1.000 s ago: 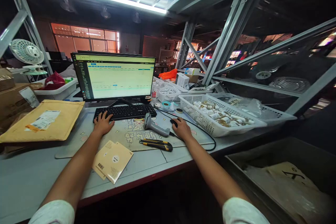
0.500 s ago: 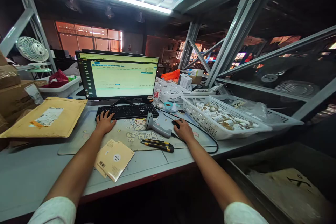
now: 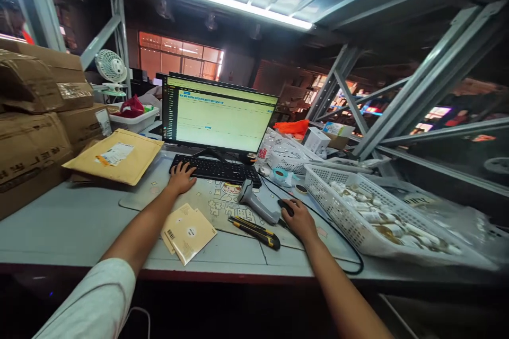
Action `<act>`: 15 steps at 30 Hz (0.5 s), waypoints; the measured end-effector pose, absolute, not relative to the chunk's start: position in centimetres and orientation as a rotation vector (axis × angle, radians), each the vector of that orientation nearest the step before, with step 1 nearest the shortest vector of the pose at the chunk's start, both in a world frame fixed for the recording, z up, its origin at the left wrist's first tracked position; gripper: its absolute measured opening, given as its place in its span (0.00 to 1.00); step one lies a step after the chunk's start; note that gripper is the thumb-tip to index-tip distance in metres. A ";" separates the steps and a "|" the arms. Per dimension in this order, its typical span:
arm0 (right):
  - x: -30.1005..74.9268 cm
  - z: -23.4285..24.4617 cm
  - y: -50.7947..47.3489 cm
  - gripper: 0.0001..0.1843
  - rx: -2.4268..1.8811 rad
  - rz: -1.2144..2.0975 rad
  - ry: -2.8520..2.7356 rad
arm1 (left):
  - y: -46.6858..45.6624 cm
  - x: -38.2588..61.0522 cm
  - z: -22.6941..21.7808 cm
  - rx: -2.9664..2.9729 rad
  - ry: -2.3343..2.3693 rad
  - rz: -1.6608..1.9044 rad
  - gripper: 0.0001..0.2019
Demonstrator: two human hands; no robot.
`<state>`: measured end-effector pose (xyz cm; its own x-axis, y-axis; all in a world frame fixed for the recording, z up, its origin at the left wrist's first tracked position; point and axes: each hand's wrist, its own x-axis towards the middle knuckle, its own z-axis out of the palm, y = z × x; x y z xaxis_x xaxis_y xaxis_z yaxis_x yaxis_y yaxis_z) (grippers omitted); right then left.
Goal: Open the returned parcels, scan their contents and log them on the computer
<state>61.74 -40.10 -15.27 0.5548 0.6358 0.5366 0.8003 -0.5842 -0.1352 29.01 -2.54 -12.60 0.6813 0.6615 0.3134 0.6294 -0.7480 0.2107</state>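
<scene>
Spanning the whole view, the surface [image 3: 59, 233] carries one monitor [image 3: 220, 116], and everything else is placed from that monitor. Left of it stand cardboard boxes [image 3: 27, 132], at least three, stacked. Right of it sits one white basket [image 3: 358, 212] of small bottles, too many to count. One padded envelope [image 3: 119, 156] lies left of the monitor and a little nearer you.

Directly in front of the monitor is one keyboard [image 3: 217, 169]. Your left hand [image 3: 182, 177] lies flat on its left end, fingers spread, gripping nothing. The keyboard looks stiff and light; its two short ends would be the places to hold.

Nearer you from the monitor come one scanner [image 3: 254, 204] on its side, two small envelopes [image 3: 189, 230] overlapping, and one utility knife [image 3: 254, 225].

In front of the monitor's right corner is one mouse [image 3: 287, 206], with your right hand [image 3: 300, 220] cupped over it in a loose grasp. I judge it light, hard and smooth. Hold it by the sides, and mind the cable trailing from it.
</scene>
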 end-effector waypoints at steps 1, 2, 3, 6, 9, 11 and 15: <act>62.0 -15.4 -40.1 0.23 -2.424 -0.631 -1.179 | -2.6 29.0 -12.6 2.796 1.082 0.575 0.30; 62.3 -15.6 -40.0 0.23 -2.427 -0.631 -1.176 | -2.6 29.0 -12.6 2.793 1.084 0.577 0.30; 62.5 -15.7 -40.0 0.24 -2.434 -0.628 -1.170 | -2.6 29.0 -12.6 2.791 1.085 0.580 0.30; 63.0 -15.9 -39.9 0.24 -2.455 -0.614 -1.155 | -2.6 29.1 -12.7 2.797 1.076 0.590 0.30; 63.1 -15.9 -39.9 0.24 -2.447 -0.619 -1.173 | -2.5 29.0 -12.8 2.804 1.064 0.607 0.30; 63.0 -15.8 -39.9 0.24 -2.444 -0.619 -1.176 | -2.5 29.0 -12.9 2.806 1.058 0.620 0.30; 62.6 -15.6 -40.0 0.25 -2.483 -0.618 -1.128 | -2.5 29.0 -12.9 2.804 1.046 0.628 0.29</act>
